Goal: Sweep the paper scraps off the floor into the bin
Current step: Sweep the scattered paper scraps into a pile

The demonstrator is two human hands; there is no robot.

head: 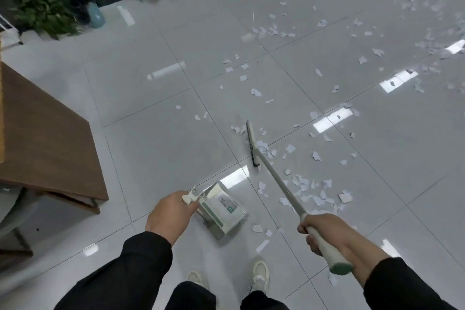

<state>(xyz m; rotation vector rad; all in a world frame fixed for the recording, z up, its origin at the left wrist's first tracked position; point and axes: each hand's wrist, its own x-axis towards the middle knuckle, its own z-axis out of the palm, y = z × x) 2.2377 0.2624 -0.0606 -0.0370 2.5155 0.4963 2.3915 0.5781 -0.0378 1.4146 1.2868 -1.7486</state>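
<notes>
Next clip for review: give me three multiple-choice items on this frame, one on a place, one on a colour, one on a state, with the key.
1. Where do most scraps lie relative to the broom head?
A. to its right
B. to its left
C. under the table

2. What colour is the broom handle's end cap?
A. red
B. green
C. black

3. What is the left hand doing?
A. hanging idle
B. pressing the floor
C. gripping the dustpan handle

Key: 1 A, paper is spread right of the bristles; 2 B, cap below the right hand is green; 3 C, fingers curl round the handle.
</notes>
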